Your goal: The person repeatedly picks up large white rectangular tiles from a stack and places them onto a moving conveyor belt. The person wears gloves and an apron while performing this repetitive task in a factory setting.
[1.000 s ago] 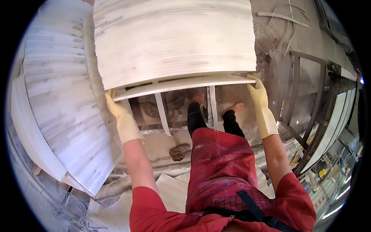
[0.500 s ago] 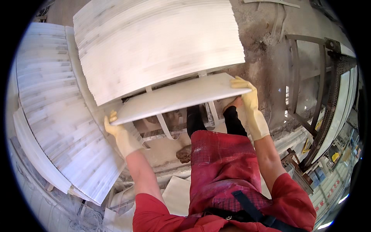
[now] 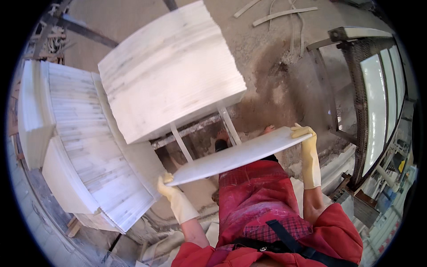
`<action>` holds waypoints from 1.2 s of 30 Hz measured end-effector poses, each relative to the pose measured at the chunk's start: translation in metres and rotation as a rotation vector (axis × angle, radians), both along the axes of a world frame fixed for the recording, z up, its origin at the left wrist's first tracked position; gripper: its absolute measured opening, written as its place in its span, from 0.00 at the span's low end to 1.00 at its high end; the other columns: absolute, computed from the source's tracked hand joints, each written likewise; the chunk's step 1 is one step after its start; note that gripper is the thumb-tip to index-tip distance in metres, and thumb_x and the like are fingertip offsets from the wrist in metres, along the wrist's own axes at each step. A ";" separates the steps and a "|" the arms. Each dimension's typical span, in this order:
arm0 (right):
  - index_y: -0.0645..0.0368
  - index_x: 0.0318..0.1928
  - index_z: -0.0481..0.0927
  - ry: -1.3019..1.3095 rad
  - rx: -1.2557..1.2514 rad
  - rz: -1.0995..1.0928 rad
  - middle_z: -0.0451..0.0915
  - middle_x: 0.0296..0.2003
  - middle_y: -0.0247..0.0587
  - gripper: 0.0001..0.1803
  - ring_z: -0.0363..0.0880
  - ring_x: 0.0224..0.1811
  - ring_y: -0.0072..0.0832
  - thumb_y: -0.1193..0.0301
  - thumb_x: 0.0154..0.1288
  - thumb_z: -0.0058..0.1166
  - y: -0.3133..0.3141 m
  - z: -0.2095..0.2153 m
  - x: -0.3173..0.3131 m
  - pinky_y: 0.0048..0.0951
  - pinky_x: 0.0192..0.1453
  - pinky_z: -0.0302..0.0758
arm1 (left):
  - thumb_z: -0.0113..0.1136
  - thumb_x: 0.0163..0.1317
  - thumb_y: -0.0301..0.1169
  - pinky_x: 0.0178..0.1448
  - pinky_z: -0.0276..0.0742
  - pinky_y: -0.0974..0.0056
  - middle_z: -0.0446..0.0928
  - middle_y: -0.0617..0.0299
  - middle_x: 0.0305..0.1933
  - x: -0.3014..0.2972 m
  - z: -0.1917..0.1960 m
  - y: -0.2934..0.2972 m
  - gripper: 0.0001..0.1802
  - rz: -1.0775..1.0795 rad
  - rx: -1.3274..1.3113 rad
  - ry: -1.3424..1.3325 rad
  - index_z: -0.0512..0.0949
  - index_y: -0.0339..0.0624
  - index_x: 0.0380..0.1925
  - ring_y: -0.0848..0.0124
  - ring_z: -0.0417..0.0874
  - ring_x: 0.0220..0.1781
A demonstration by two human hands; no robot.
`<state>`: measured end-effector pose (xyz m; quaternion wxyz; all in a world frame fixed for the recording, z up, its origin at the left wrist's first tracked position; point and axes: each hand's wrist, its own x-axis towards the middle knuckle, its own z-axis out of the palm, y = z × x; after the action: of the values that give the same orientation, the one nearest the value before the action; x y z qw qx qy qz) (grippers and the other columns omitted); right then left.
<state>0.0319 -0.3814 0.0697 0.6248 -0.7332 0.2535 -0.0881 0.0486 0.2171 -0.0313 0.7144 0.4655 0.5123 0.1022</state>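
I have pulled the thin white marble slab clear of the big white marble stack.
Left hand and right hand clamp its ends at waist height; yellow-gloved fingers partly hidden beneath.

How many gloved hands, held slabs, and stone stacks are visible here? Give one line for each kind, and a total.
Yellow-gloved hands: 2, left hand and right hand
White slab held between them: 1
Stacks of white slabs: 2, centre stack and left stack
Total: 5
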 end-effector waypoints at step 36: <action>0.57 0.23 0.76 -0.188 0.119 -1.404 0.80 0.18 0.45 0.08 0.80 0.21 0.32 0.77 0.59 0.54 -0.245 0.232 -0.368 0.30 0.38 0.80 | 0.54 0.67 0.34 0.57 0.76 0.52 0.65 0.60 0.14 0.145 0.245 -0.639 0.14 -0.997 -0.091 -0.219 0.66 0.38 0.26 0.62 0.71 0.21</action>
<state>-0.3364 -0.6266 0.3016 0.4786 -0.3507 0.6154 -0.5188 0.1937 -0.4216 0.2137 0.7454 0.6083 0.1541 -0.2251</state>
